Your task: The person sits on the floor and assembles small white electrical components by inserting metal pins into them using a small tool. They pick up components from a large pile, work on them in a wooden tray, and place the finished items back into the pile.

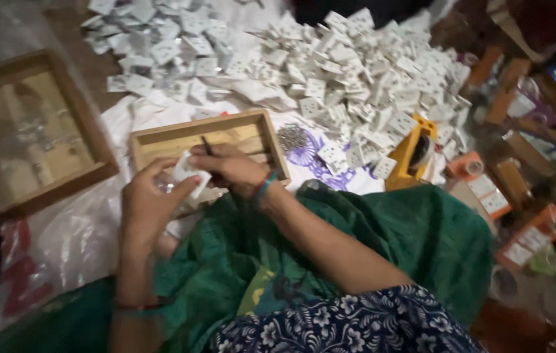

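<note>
Head view: dark floral sleeve [350,323] and green cloth [369,229] sitting nearest the lens. Left hand [147,206] is pinching a small white card [189,173] over the near edge of the small wooden tray [252,121]; card's long axis is tilting up-left to down-right, though blur is making this rough. Right hand [232,167] is closing on a thin dark tool [207,145], tip pointing up and away. Pile of white cards [356,72] is lying beyond the tray; larger wooden tray [82,124] is sitting left.
</note>
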